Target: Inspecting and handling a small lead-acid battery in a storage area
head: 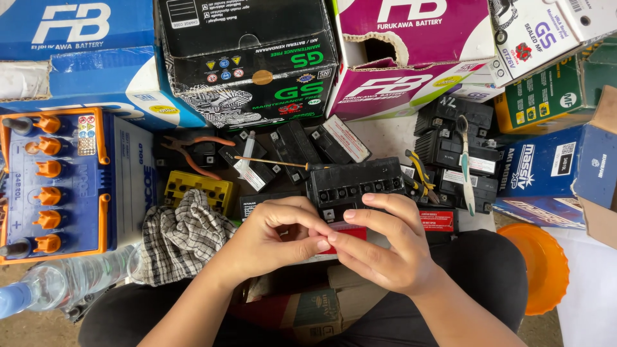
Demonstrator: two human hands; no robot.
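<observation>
My left hand (273, 241) and my right hand (385, 247) meet at the fingertips over my lap, both pinching a small red strip (347, 232). Most of the strip is hidden by my fingers. Just beyond them sits a small black battery (357, 183) with a row of open cell holes on top. A thin screwdriver (273, 162) lies across other small black batteries behind it.
A large blue and white battery with orange caps (58, 183) stands at left, a checked cloth (183, 234) beside it. Pliers (189, 151), yellow-handled cutters (421, 173), a toothbrush (464, 164), a yellow cap strip (196, 189), an orange lid (546, 266), a water bottle (51, 283) and cardboard battery boxes (254, 61) surround me.
</observation>
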